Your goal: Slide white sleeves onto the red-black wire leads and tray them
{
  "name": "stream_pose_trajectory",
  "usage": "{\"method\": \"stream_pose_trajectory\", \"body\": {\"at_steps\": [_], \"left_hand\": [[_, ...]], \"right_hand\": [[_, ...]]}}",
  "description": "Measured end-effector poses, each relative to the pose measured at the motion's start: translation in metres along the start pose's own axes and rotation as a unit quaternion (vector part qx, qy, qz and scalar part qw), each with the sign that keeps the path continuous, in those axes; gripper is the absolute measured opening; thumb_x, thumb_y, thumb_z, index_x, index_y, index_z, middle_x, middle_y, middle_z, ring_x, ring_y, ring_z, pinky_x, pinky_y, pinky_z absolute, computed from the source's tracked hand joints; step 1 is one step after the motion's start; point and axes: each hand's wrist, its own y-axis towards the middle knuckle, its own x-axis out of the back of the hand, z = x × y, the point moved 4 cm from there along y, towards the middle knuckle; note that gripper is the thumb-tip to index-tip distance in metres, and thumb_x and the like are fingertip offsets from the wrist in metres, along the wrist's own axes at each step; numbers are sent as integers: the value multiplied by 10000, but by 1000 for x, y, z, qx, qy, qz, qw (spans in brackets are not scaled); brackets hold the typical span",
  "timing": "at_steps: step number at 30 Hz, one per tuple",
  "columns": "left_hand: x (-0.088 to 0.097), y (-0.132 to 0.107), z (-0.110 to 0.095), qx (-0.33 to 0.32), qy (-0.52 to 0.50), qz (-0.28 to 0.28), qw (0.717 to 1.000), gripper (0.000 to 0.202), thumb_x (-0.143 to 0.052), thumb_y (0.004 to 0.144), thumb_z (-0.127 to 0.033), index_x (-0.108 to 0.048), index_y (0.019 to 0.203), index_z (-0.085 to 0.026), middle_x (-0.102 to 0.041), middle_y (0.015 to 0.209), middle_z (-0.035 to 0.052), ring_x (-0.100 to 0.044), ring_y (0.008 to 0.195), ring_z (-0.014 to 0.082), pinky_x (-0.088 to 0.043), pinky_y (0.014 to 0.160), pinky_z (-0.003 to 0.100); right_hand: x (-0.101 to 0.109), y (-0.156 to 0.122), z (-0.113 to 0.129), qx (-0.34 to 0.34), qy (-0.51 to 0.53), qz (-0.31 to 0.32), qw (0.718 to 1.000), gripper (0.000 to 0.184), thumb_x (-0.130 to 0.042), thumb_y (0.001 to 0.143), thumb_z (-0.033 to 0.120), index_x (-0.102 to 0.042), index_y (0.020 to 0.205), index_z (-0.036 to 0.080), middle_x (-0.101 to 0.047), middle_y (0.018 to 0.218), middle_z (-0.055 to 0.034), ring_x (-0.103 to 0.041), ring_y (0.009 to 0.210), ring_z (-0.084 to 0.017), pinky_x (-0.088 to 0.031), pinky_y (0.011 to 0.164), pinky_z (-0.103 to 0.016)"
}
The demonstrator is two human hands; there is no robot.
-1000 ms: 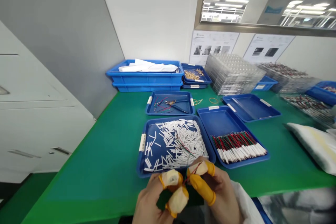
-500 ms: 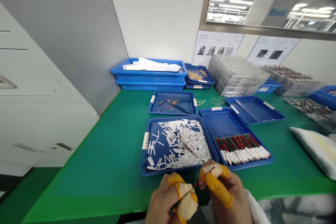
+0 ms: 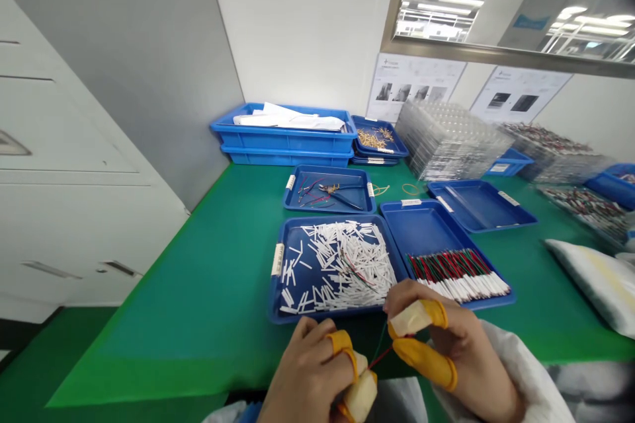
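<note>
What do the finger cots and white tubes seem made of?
The finger cots look like matte yellow latex, thin and stretched snug. The white tubes look like matte plastic sleeving, perhaps heat-shrink, cut short and holding straight.

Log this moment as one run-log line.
left hand: holds red-green wire | right hand: holds same wire | yellow finger cots | near: blue tray, white tubes
</note>
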Motion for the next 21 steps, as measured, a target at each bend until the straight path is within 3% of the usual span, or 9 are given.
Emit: {"method": "stream_pose_trajectory", "body": {"at_steps": [3, 7, 13, 16, 19, 21], "left_hand": [[5, 2, -5, -41, 30, -3, 999, 113, -550, 653, -146, -503, 561, -193, -585, 583, -20, -539, 691, 185, -417, 720, 351], [8, 1, -7, -71, -14, -58, 996, 213, -414, 783, -217, -529, 605, -202, -575, 602, 0, -536, 687, 184, -416, 699, 338], [-5, -11, 3, 4, -174, -185, 967, 288, -351, 847, -316, -574, 707, -201, -542, 671, 35, -520, 647, 172, -425, 553, 253], [-11, -14, 6, 29, -219, -186, 957, 216, -413, 826, -298, -587, 745, -199, -536, 663, 28, -520, 631, 167, -415, 540, 245], [-12, -13, 6, 29, -231, -172, 957, 158, -460, 801, -266, -598, 763, -200, -555, 674, 28, -523, 641, 171, -412, 553, 249], [-12, -12, 5, 24, -234, -174, 956, 160, -467, 802, -277, -605, 768, -204, -562, 676, 30, -523, 644, 173, -411, 558, 250]], "right_hand": [[-2, 0, 0, -3, -1, -8, 1000, 166, -627, 691, 71, -586, 750, 221, -515, 733, 10, -489, 684, -133, -378, 609, -272], [-1, -4, -10, -58, 70, -68, 994, 120, -596, 741, 135, -540, 662, 206, -476, 672, 31, -443, 621, -106, -357, 560, -231], [-4, -17, -21, -69, 81, -156, 982, 60, -595, 750, 172, -571, 747, 228, -504, 772, 15, -468, 711, -125, -384, 625, -219], [-10, -21, -24, -76, 110, -192, 972, 23, -581, 768, 243, -575, 750, 231, -524, 740, 12, -484, 712, -128, -397, 650, -217], [-23, -19, -26, -98, 172, -146, 969, 195, -617, 709, 401, -607, 763, 214, -565, 724, -12, -513, 712, -155, -419, 676, -258], [-27, -18, -24, -100, 193, -114, 970, 200, -634, 693, 396, -625, 737, 200, -573, 710, -21, -521, 688, -158, -424, 648, -266]]}}
